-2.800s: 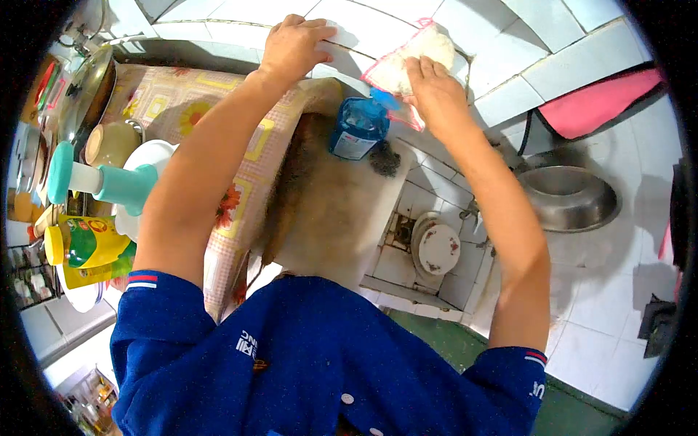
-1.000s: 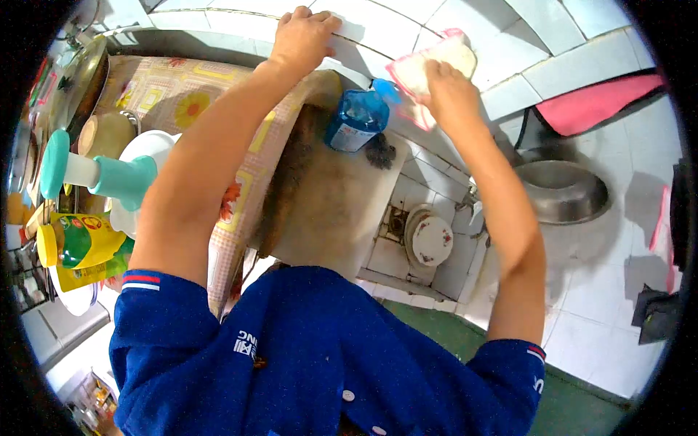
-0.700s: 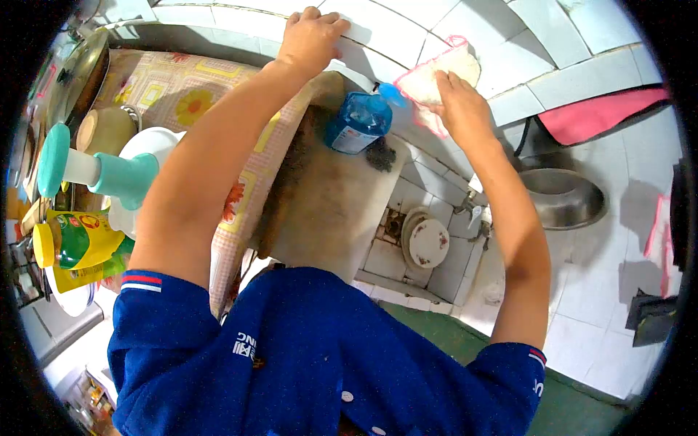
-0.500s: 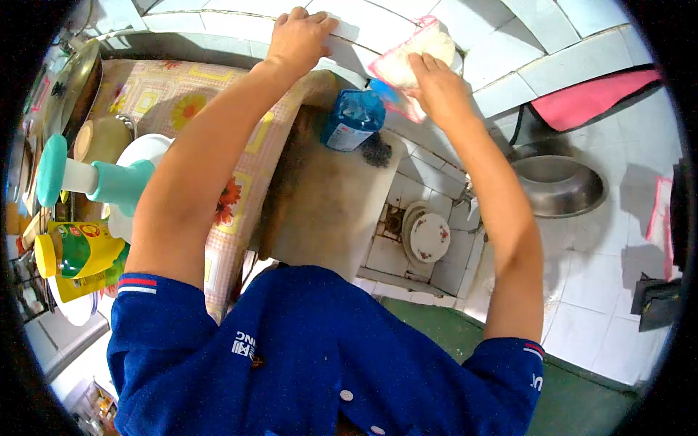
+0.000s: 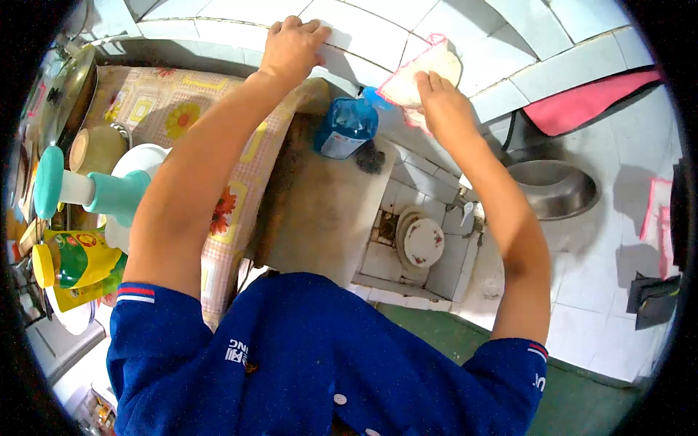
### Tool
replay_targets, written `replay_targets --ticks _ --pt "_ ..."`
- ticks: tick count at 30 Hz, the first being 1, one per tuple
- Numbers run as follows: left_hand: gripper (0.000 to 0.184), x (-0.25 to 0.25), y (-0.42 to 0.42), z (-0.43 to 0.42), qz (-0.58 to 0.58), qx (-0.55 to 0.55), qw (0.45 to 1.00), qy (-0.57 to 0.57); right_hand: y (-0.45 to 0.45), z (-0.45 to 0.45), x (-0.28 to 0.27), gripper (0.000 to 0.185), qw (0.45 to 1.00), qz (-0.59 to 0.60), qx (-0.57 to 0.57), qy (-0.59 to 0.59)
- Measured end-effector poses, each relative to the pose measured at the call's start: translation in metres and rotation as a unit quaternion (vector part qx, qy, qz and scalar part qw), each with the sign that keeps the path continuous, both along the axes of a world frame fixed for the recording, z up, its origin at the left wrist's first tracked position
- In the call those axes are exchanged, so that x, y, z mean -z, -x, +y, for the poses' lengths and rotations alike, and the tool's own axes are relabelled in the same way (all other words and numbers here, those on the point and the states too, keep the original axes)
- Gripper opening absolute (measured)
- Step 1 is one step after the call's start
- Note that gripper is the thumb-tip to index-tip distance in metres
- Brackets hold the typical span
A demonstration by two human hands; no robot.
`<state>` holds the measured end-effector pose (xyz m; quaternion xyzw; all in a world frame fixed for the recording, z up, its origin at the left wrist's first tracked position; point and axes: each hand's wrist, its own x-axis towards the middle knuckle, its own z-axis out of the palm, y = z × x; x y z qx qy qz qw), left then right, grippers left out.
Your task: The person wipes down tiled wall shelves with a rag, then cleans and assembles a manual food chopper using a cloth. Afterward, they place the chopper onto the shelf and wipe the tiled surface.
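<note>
Tiled wall [image 5: 367, 33]: wiping is apparently under way — its end point is not showing.

Nearer the body than the fingers, the surface [image 5: 320, 211] is spreading out, with the sink [image 5: 476, 256] lying nearer the body than the right fingers. Under those fingers the pink-edged cloth [image 5: 408, 78] is resting against the tiles; the right hand [image 5: 445, 105] is pressing it, fingers nearly straight — lying over it, not visibly curling round. The left hand [image 5: 292, 54] is apparently leaning on the wall, fingers loosely spread, gripping nothing visible. Which tiles are done or left is staying unclear.
</note>
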<state>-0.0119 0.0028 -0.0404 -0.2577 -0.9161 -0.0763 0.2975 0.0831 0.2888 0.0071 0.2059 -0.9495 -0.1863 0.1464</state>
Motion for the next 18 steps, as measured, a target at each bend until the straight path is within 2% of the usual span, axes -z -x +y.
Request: replay_targets --ticks 2,3,4,6,8,10,13,16,17,18 --pt "0.054 -0.002 0.000 0.005 0.007 -0.002 1.000 -0.003 0.001 -0.006 -0.001 0.055 0.997 -0.033 0.059 0.022" --pt "0.054 -0.004 0.000 0.004 -0.012 0.001 1.000 -0.001 0.003 -0.012 0.001 0.054 0.999 0.010 0.012 0.037" --pt "0.055 -0.005 0.003 0.004 -0.030 0.007 1.000 0.003 0.005 -0.015 0.006 0.054 0.999 0.017 0.021 0.035" --pt "0.055 -0.006 0.009 0.007 0.014 0.018 1.000 -0.009 0.012 -0.019 0.009 0.053 0.995 0.092 -0.033 0.032" --pt "0.055 -0.006 0.005 0.007 0.001 -0.002 1.000 -0.003 0.003 -0.009 0.005 0.052 0.997 0.063 -0.031 0.029" --pt "0.054 -0.002 0.004 0.004 -0.005 0.001 1.000 -0.002 -0.010 0.001 0.005 0.036 0.990 0.112 -0.084 0.033" --pt "0.053 -0.003 0.003 0.002 -0.013 0.001 1.000 -0.004 -0.003 0.004 0.007 0.035 0.993 0.076 -0.067 0.067" --pt "0.053 -0.008 -0.003 0.005 -0.019 0.003 1.000 -0.002 0.005 -0.009 0.010 0.035 0.992 0.115 -0.045 0.032" --pt "0.053 -0.010 -0.003 0.004 -0.023 -0.004 1.000 0.001 -0.001 -0.008 0.006 0.051 0.999 0.038 -0.004 0.034" --pt "0.053 -0.008 -0.002 0.005 -0.022 -0.001 1.000 -0.002 -0.009 -0.003 0.005 0.051 0.999 0.039 -0.002 0.031"
